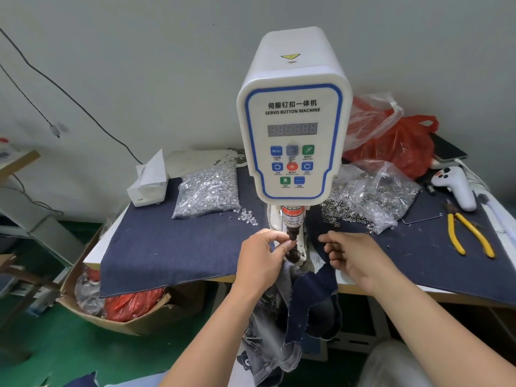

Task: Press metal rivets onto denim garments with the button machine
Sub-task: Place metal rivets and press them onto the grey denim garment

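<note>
Where the white servo button machine comes down to its dark punch, the person's left hand has its thumb and fingertips pinched at the tip; whatever small piece they hold there is too tiny to make out. Just right of the punch, the right hand hovers with its fingers loosely curled and holding nothing. A denim garment hangs from under the punch over the table's front edge. Dark blue cloth covers the table. Left of the machine lies a clear bag of silvery rivets, right of it a torn bag of metal rings, then yellow-handled pliers. Red plastic bags sit against the grey wall. A cardboard box rests on the green floor.
</note>
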Demonstrator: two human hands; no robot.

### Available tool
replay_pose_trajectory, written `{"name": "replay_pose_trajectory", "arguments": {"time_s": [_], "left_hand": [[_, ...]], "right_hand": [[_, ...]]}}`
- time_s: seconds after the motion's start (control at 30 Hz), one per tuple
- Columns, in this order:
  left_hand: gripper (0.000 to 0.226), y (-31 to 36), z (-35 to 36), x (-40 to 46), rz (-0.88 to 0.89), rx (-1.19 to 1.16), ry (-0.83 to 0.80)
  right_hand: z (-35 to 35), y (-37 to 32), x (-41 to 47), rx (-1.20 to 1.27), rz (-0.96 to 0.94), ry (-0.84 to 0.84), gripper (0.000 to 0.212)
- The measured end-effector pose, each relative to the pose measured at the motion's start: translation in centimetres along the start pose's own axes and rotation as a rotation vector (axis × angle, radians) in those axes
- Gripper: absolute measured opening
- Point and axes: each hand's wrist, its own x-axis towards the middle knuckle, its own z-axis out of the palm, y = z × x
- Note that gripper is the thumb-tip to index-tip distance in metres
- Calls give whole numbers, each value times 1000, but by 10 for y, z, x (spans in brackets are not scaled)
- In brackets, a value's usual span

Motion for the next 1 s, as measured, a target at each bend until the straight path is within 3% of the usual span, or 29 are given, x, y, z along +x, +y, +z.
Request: {"name": "replay_pose_trajectory", "arguments": {"time_s": [0.47, 0.57, 0.67, 0.8, 0.9, 1.0], "left_hand": [[10, 3, -9, -2, 1, 27, -29], [31, 0, -16, -6, -112, -149, -48], [34, -2, -26, -12, -228, -395, -108], [41, 7, -34, -24, -266, -768, -235], [55, 18, -38, -26, -238, -888, -278], [57, 18, -41, -31, -174, -910, -250]], "right_hand": [[0, -9, -14, -82, -69, -4, 26], [4, -11, -26, -326, -209, -74, 16], [9, -7, -45, -677, -492, -270, 8], [23, 7, -63, -978, -778, -434, 28], [29, 18, -67, -1096, -834, -465, 40], [26, 15, -67, -1118, -742, -390, 26]]}}
